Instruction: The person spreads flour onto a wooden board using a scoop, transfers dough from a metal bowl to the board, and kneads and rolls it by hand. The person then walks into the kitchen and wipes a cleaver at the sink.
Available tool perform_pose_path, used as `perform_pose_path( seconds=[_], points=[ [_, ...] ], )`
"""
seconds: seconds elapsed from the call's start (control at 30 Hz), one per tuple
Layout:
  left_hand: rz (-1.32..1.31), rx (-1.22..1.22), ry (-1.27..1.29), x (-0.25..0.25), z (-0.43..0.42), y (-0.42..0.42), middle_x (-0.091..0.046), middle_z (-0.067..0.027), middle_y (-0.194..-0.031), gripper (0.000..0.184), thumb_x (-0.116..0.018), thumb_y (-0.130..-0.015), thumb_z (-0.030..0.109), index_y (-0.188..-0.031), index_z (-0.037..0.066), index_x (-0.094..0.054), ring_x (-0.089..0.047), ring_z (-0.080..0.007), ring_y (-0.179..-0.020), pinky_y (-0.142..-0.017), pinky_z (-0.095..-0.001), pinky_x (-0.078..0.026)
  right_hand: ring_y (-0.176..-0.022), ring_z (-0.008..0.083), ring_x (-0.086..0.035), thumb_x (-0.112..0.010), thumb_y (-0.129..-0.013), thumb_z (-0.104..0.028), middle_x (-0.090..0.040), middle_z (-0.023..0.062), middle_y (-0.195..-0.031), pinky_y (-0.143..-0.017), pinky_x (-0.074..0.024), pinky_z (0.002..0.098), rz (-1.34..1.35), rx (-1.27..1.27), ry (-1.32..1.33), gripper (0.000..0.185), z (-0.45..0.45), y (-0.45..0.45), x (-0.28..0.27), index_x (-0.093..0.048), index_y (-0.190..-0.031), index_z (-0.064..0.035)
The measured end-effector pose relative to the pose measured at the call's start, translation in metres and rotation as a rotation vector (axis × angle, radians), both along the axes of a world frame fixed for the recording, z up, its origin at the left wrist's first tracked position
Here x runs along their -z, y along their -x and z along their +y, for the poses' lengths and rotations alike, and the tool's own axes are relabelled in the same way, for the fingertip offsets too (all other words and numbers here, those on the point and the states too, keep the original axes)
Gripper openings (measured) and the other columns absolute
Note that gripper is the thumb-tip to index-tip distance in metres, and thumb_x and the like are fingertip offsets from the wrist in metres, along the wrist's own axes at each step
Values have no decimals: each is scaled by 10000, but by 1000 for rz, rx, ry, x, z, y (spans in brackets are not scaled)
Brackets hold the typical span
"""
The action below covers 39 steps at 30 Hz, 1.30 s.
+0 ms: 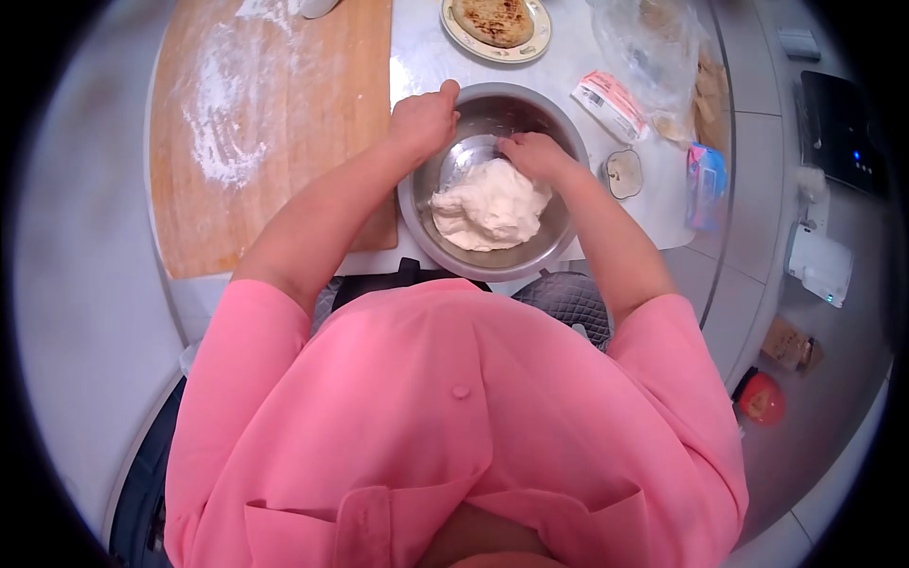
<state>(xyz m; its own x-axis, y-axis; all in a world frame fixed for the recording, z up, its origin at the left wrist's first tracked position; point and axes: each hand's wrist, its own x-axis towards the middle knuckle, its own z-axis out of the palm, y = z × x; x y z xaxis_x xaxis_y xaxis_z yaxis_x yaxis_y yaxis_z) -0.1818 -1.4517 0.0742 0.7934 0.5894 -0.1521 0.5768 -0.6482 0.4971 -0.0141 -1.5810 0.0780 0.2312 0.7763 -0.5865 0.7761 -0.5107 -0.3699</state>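
Note:
A pale lump of dough [492, 208] lies in the lower part of a round metal bowl [564, 123]. My left hand [425, 123] is closed on the bowl's upper left rim, thumb on top. Inside the bowl, my right hand [538, 156] reaches over the right side, just above the dough, with its fingers bent toward the bowl's inner wall. Its fingertips are partly hidden, and whether they hold a bit of dough is too small to tell.
A floured wooden board [312, 142] lies left of the bowl. Behind stands a plate [540, 47] with a browned flatbread [494, 19]. To the right are a red-and-white packet [611, 104], a small glass dish [624, 174], clear plastic bags [653, 47] and a blue-pink packet [706, 185].

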Motion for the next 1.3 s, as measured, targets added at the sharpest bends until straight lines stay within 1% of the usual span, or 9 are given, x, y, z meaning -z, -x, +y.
perform_pose_path(
  seconds=[0.23, 0.47, 0.53, 0.77, 0.83, 0.9, 0.97, 1.1, 1.3],
  points=[
    [16, -79, 75, 1, -1, -2, -651, -188, -805, 234, -564, -857, 206, -992, 38, -471, -640, -364, -791, -707, -470, -498, -1050, 407, -536, -305, -926, -379, -582, 264, -1112, -960, -385, 435, -16, 134, -207, 534, -44, 4, 13, -611, -1066, 35],
    [-16, -71, 90, 8, 1, -3, -643, -206, -788, 234, -573, -848, 187, -987, 33, -465, -630, -390, -781, -706, -488, -490, -1057, 389, -540, -329, -907, -306, -593, 248, -1094, -944, -396, 435, 10, 223, -8, 458, -30, 3, 28, -622, -1037, 20],
    [-18, -90, 96, 10, 0, -5, -638, -215, -776, 233, -574, -846, 182, -981, 30, -461, -624, -406, -772, -701, -497, -485, -1036, 380, -550, -346, -877, -287, -607, 239, -1042, -901, -413, 454, 13, -29, -6, 429, -26, 11, 16, -624, -966, 27],
    [-62, -64, 93, 6, 0, 0, -631, -229, -769, 230, -574, -842, 173, -966, 27, -447, -618, -415, -771, -700, -501, -479, -968, 377, -565, -392, -858, -262, -612, 234, -1008, -863, -429, 466, 0, 83, -207, 375, -41, 71, -34, -617, -955, 22],
    [-93, -27, 88, 5, 1, 1, -630, -225, -767, 226, -576, -842, 174, -959, 32, -444, -619, -410, -768, -689, -500, -478, -960, 383, -565, -413, -857, -250, -618, 227, -1001, -871, -427, 469, -16, -49, -200, 352, -52, 74, -44, -607, -975, 19],
    [-52, -10, 80, 7, 3, -3, -631, -223, -766, 225, -575, -843, 174, -961, 35, -442, -619, -409, -765, -685, -500, -479, -934, 397, -579, -410, -874, -264, -624, 211, -1000, -854, -441, 475, -40, -63, -235, 353, -57, 62, -44, -601, -1000, 5],
    [-8, 3, 77, 8, 4, -5, -632, -220, -765, 223, -574, -845, 174, -962, 39, -440, -619, -408, -763, -682, -501, -479, -902, 386, -605, -403, -888, -255, -634, 206, -970, -803, -475, 471, -163, -332, 28, 337, -43, 40, -45, -602, -1012, -14],
    [-21, 20, 59, 7, 4, -4, -630, -220, -758, 224, -570, -848, 174, -969, 43, -434, -619, -410, -751, -680, -505, -479, -880, 340, -636, -417, -870, -156, -653, 202, -895, -732, -510, 466, -147, -112, -204, 261, -39, -6, 16, -636, -930, -28],
    [-62, -9, 82, 1, 2, -1, -625, -225, -744, 232, -576, -847, 175, -964, 38, -428, -613, -421, -747, -674, -508, -477, -847, 355, -647, -419, -858, -137, -651, 201, -930, -738, -520, 439, -224, -318, 45, 251, -45, 5, -5, -627, -887, 1]
  ],
)
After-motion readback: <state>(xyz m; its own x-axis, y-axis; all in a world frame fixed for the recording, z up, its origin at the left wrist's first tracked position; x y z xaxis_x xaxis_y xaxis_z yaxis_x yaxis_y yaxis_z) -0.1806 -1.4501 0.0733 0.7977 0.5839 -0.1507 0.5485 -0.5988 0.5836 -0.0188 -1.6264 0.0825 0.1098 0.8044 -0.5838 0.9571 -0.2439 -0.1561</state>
